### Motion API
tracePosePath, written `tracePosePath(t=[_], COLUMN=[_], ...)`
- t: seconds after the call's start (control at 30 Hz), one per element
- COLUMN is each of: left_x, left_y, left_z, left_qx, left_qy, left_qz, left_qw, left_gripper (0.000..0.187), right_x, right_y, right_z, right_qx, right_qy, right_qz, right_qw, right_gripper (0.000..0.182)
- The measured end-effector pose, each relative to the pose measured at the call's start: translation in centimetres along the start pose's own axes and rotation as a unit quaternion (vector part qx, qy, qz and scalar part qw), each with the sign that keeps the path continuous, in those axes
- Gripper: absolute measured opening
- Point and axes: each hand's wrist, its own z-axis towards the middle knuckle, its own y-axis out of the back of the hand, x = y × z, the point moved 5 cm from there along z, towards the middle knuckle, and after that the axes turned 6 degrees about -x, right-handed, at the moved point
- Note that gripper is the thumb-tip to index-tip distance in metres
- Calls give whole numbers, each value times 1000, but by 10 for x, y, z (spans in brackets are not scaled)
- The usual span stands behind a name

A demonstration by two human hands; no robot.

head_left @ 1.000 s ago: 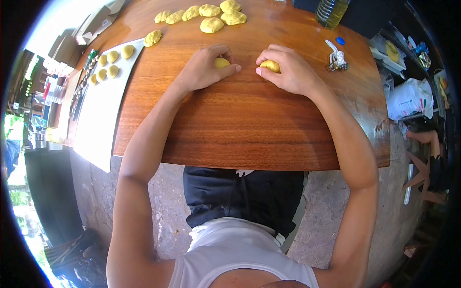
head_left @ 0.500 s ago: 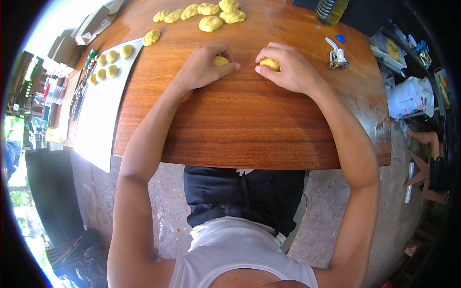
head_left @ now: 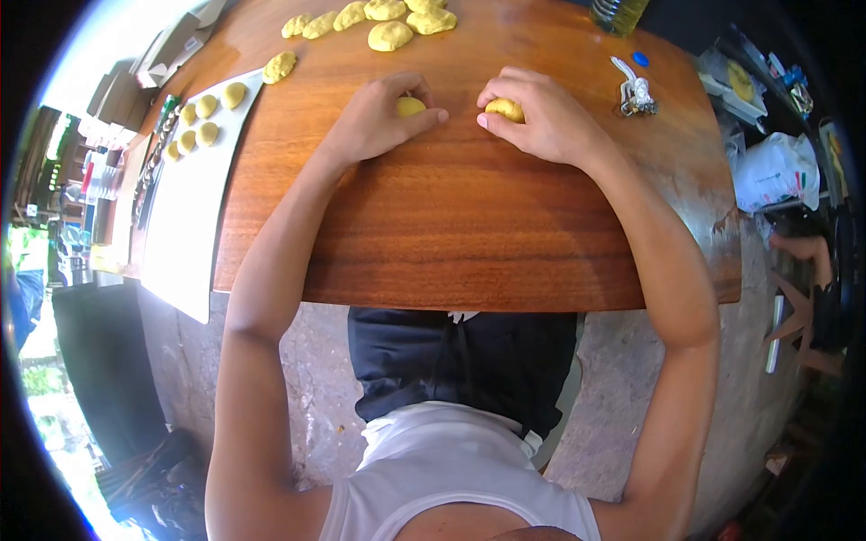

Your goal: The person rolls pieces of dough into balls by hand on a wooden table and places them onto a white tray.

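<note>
In the upper middle, the left hand curls its fingers around a smooth ball; the right hand cups a rougher ball. Farther, yellow lumps line the table's top edge.

Bright daylight from L side, blown out along that edge; glare washes out the white board. Glossy bench has pale sheen nr R edge, soft shadows by left hand & right hand. Far R bg dim. Strong fisheye distortion, black corners, edges soft, centre fairly sharp
</note>
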Motion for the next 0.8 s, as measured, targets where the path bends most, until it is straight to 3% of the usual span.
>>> tracePosePath(t=[0.6,0.8], left_x=[-3,1], left_y=[1,0], left_z=[0,-1], left_qx=[20,-1], left_qy=[37,7], left_qz=[10,-4], left_qw=[999,1000], left_gripper=[27,25], right_x=[-1,-1], right_y=[-1,-1], right_z=[-1,-2], right_qx=[-11,-4], right_qy=[9,1], right_qz=[-6,-10], right_qw=[1000,1000], right_gripper=[23,22])
